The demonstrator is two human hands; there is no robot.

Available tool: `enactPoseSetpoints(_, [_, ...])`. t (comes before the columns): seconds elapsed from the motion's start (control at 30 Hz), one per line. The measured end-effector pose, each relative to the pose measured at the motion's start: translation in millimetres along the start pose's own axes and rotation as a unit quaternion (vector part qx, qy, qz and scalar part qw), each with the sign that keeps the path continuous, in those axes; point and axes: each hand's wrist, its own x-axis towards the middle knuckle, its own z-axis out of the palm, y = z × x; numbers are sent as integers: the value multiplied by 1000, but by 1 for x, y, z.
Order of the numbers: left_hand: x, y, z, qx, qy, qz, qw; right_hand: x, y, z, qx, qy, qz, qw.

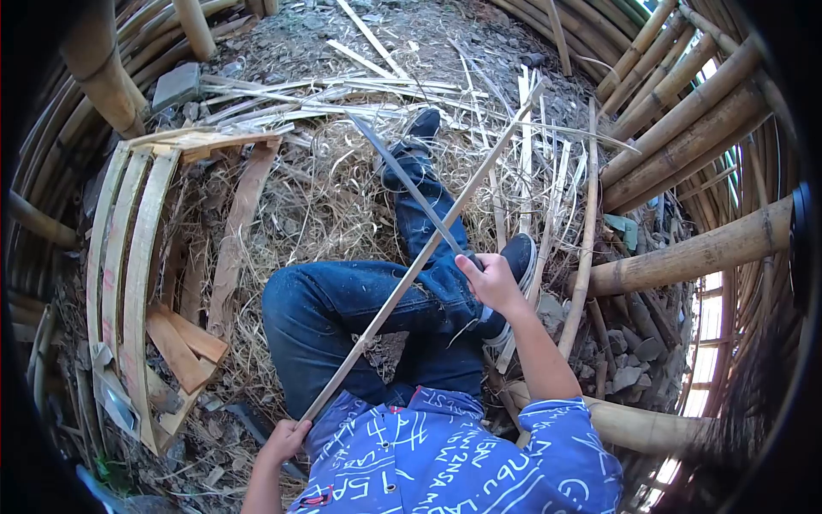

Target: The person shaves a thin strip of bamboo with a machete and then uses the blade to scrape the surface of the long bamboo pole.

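A long bamboo strip (390, 307) runs slantwise over my bent legs, its near end in my left hand (285, 439), whose fingers are closed round it. My right hand (489, 280) grips the dark handle of a long-bladed knife (399, 171). The blade points away and to the left, crossing the strip above my knees. Jeans (342, 295) and dark shoes show under both. Pale shavings (330, 206) cover the ground around my legs.
To the left stands a slatted wooden crate (128, 283) with wood pieces inside. Split bamboo strips (342, 88) lie ahead, others (552, 201) to the right. Thick bamboo poles (693, 246) jut in from the right, near stone rubble (629, 368). A grey block (177, 86) sits behind the crate.
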Motion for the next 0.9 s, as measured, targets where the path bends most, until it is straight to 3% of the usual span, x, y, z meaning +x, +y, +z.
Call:
enactPoseSetpoints(0.07, [-2, 16, -8, 21, -8, 4, 1000, -7, 4, 6, -89, 52, -60, 993])
enactPoseSetpoints(0.1, [5, 0, -5, -30, -57, -31, 997, -10, 7, 12, -99, 52, -84, 990])
enactPoseSetpoints(0.13, [13, -22, -1, -83, -102, -68, 989, -18, 0, 19, -105, 54, -70, 991])
enactPoseSetpoints(0.2, [13, -25, -2, -126, -95, -74, 985, -32, -5, 38, -77, 49, -78, 993])
enactPoseSetpoints(0.3, [15, 30, -28, -190, -96, -73, 974, -49, 4, 70, -50, 38, -96, 993])
enactPoseSetpoints(0.4, [30, 75, -48, -235, -43, -95, 966, -60, 5, 100, 74, -19, -46, 996])
enactPoseSetpoints(0.5, [62, 88, -59, -223, -19, -109, 969, -57, 1, 107, 98, -43, -51, 993])
enactPoseSetpoints(0.73, [95, 117, -60, -334, -83, -139, 929, -54, -3, 99, 129, -68, -50, 988])
enactPoseSetpoints(0.9, [93, 121, -58, -320, -73, -133, 935, -55, 9, 111, 216, -86, -7, 973])
